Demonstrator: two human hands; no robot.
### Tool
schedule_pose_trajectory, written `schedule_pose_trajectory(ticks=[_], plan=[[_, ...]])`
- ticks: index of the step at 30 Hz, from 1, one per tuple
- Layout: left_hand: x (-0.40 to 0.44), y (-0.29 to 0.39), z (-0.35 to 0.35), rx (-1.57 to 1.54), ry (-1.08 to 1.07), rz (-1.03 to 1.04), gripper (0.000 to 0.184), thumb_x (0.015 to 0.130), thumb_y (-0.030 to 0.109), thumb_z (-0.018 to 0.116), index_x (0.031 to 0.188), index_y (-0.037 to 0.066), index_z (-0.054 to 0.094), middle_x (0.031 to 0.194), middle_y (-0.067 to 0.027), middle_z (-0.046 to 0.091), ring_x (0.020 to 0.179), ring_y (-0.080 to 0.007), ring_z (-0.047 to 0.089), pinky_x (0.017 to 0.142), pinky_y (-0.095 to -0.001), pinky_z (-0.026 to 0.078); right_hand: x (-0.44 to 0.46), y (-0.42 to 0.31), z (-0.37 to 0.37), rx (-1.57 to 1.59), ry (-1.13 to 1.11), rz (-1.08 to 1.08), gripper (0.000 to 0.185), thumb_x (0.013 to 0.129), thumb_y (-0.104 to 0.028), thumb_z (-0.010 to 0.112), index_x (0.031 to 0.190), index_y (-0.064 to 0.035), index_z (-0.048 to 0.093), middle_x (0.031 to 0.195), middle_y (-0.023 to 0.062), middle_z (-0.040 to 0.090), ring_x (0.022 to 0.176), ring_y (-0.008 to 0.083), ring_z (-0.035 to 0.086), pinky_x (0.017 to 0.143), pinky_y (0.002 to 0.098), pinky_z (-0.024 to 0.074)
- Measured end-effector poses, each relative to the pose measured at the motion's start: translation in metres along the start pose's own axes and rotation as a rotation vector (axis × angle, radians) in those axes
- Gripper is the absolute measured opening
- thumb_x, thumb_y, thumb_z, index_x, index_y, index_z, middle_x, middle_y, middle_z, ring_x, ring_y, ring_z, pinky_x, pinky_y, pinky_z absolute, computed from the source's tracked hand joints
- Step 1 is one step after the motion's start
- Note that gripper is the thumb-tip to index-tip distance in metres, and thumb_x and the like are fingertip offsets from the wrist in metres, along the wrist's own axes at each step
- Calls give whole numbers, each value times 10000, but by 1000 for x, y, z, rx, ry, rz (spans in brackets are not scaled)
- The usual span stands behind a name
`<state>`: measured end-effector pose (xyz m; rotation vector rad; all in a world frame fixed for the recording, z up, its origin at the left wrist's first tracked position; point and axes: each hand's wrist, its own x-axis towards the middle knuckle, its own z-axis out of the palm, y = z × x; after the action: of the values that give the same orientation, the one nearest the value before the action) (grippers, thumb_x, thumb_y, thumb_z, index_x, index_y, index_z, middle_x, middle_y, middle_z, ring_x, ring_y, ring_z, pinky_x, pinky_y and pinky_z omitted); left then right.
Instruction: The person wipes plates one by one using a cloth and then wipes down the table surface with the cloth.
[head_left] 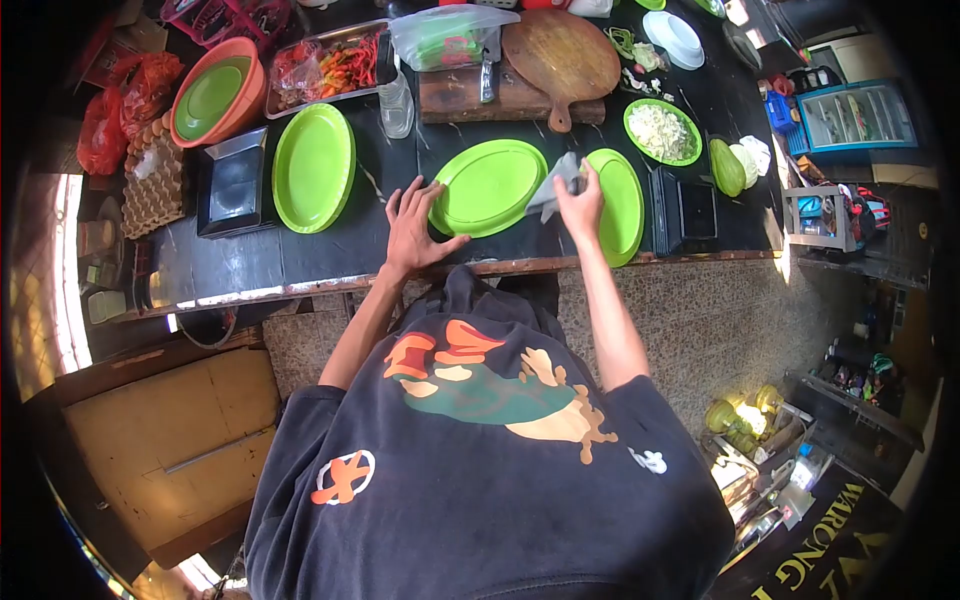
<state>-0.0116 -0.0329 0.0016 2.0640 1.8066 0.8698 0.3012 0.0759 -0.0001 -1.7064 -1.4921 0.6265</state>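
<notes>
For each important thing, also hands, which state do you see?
Left hand: spread open, touching middle green plate.
Right hand: closed on grey cloth.
Grey cloth: bunched, held.
Middle green plate: bare.
Left green plate: bare.
Right green plate: bare.
Small green plate: loaded with white chopped pieces.
Round board: resting on wooden block.

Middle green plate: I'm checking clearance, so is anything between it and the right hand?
Only the grey cloth held in the right hand, at the right edge of the middle green plate; nothing else visible is in the way.
</notes>
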Motion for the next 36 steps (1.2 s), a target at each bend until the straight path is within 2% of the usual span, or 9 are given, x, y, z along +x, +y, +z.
schedule_pose_trajectory(ticks=[3,6,9,11,13,15,20,26,36], plan=[[-1,-4,-2,21,-60,94,913,767,583,870,1482,98,573,1478,-93,619,1522,-333,433,1261,-568,214,13,2,16,-60,56,-123,640,874,-256,831,1376,71,605,1242,271,701,1166,403,689,1021,465,539],[-2,-1,-2,-3,-74,52,874,773,547,887,1466,107,587,1474,-81,624,1510,-345,440,1260,-559,224,-10,-19,25,-168,-27,44,572,898,-237,777,1353,63,605,1270,281,671,1207,437,645,1074,502,499],[0,-1,-5,18,-68,55,852,774,530,892,1457,115,597,1454,-66,638,1481,-341,464,1235,-550,254,-60,-35,24,-137,-52,-100,564,900,-268,793,1320,26,557,1211,308,693,1094,448,712,951,518,564],[2,2,-2,9,-43,46,845,756,513,911,1436,112,609,1425,-76,652,1451,-332,490,1205,-536,285,-96,-64,18,-69,-277,60,528,896,-239,799,1284,-4,529,1167,323,690,1072,457,716,919,518,571],[4,5,2,-8,-21,37,834,745,504,923,1414,108,621,1399,-89,662,1427,-327,511,1181,-524,307,-115,-52,35,-15,-211,-338,509,858,-185,838,1246,-20,553,1029,260,726,968,471,744,833,482,598],[3,3,2,-12,1,10,821,744,506,926,1397,106,631,1379,-104,670,1418,-325,522,1178,-518,313,-103,-53,30,100,-364,-250,512,824,-189,838,1243,-8,605,1083,245,718,1017,448,733,895,494,582],[3,6,-8,-22,-67,67,816,759,560,897,1360,85,618,1349,-107,597,1385,-332,485,1173,-535,276,-41,-24,7,338,-196,138,449,864,-205,836,1220,32,698,1068,166,783,974,223,758,863,367,596],[1,2,12,-26,-161,124,989,797,529,876,1583,81,476,1690,-162,425,1594,-355,333,1257,-552,230,19,0,14,-52,-17,143,555,856,-272,847,1265,36,633,1149,248,751,1084,386,741,940,454,577],[4,9,10,-7,-165,65,984,799,546,877,1578,91,486,1680,-156,449,1578,-333,377,1251,-525,255,-103,-61,34,-156,-149,-36,537,862,-162,789,1241,-2,444,1143,286,612,1010,511,687,853,582,573]])
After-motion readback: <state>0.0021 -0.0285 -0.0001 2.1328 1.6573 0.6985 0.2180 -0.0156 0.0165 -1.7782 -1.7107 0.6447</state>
